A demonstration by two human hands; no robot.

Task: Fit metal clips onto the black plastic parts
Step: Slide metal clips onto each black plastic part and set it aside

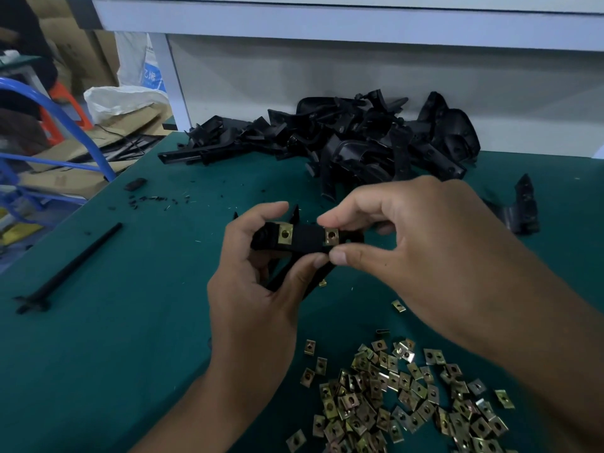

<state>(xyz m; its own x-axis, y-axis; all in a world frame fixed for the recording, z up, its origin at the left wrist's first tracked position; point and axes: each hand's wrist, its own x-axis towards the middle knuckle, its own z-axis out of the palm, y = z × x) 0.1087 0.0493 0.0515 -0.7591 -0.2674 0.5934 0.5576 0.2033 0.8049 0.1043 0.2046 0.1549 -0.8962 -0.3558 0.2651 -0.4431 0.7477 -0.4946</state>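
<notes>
My left hand [251, 289] grips a black plastic part [305, 238] above the green table. A brass-coloured metal clip [285, 234] sits on the part's left end. My right hand [421, 243] pinches a second metal clip [331, 236] between thumb and forefinger at the part's right end. Whether this clip is fully seated cannot be told. A heap of loose metal clips [402, 397] lies at the near right of the table. A pile of black plastic parts [353, 142] lies at the back of the table.
The green table mat [114, 338] carries a long black rod [70, 268] on the left, small black scraps [147, 199] and a lone black part [523, 207] at the right. A white bench frame [327, 24] stands behind. Cardboard and blue tubing [75, 125] lie beyond the left edge.
</notes>
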